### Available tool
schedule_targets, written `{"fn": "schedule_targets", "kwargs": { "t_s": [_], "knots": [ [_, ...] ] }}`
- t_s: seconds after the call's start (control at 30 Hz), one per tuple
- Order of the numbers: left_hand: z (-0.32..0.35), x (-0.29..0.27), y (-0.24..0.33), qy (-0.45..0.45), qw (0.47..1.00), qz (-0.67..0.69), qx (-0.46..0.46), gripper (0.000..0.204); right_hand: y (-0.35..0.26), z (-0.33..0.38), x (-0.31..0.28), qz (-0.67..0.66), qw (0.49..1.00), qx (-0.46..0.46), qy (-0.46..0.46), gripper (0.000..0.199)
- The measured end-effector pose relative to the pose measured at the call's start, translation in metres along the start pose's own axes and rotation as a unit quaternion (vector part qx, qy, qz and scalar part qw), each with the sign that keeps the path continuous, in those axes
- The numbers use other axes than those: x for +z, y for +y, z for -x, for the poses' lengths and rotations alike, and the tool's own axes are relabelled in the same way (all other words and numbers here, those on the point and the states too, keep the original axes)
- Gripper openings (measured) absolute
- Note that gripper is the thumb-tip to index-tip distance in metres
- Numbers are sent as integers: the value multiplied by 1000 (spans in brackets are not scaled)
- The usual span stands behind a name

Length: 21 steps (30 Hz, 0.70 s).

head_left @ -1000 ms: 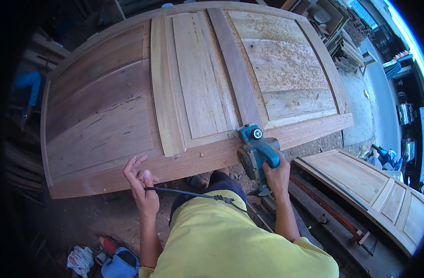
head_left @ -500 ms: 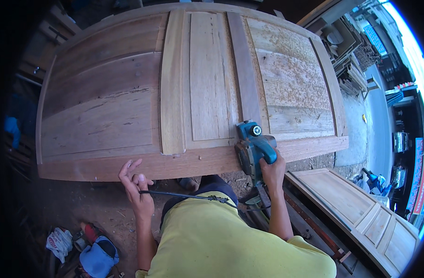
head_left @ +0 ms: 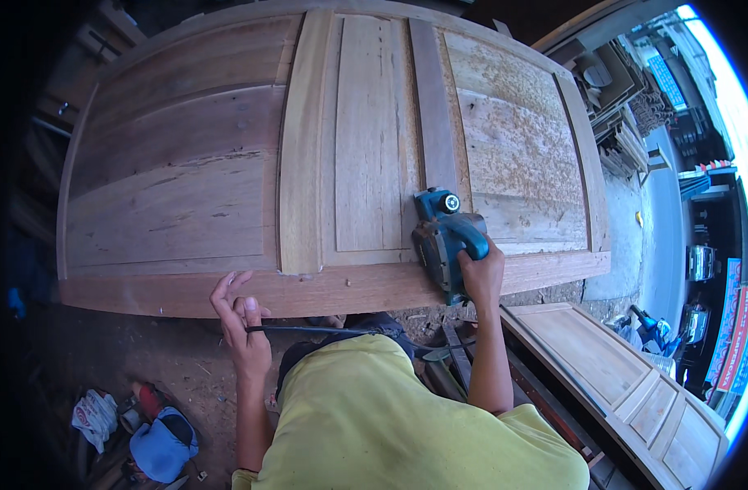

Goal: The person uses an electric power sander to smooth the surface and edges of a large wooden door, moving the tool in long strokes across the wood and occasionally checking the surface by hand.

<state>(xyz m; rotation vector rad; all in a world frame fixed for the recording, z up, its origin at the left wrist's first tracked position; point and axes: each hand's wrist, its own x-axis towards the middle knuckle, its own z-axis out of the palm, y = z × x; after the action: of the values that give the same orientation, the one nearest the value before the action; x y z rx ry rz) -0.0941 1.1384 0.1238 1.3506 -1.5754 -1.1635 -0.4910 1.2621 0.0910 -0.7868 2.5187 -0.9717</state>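
Since the earlier frame, both hands are sitting slightly farther right along the door's near edge. Right hand (head_left: 482, 273) is gripping the handle of a teal electric planer (head_left: 443, 238), which is resting on the wooden panelled door (head_left: 186, 204) near its lower rail. Left hand (head_left: 241, 327) is pinching the black power cord (head_left: 325, 330), fingers closed around it, just below the door's edge.

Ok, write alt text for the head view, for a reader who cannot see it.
A person's right hand grips a blue handheld electric planer on the near edge of a large panelled wooden door lying flat. The left hand holds the planer's black power cord clear below the door's edge; a second wooden door lies at right.
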Motion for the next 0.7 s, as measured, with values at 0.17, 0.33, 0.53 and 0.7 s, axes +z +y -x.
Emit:
{"fn": "schedule_targets", "kwargs": {
  "t_s": [0.17,0.33,0.53,0.7],
  "knots": [
    [-3,0,-6,11,1000,-12,11,51,-12,-38,9,1,1000,-6,2,44],
    [-6,-5,-11,16,1000,-5,4,49,-25,-79,22,20,998,-45,26,38],
    [-7,-3,-14,30,999,2,-29,50,-44,-140,36,44,997,-53,42,39],
    [-9,-2,-19,43,998,-1,-38,50,-59,-197,54,67,994,-50,72,41]
  ]
}}
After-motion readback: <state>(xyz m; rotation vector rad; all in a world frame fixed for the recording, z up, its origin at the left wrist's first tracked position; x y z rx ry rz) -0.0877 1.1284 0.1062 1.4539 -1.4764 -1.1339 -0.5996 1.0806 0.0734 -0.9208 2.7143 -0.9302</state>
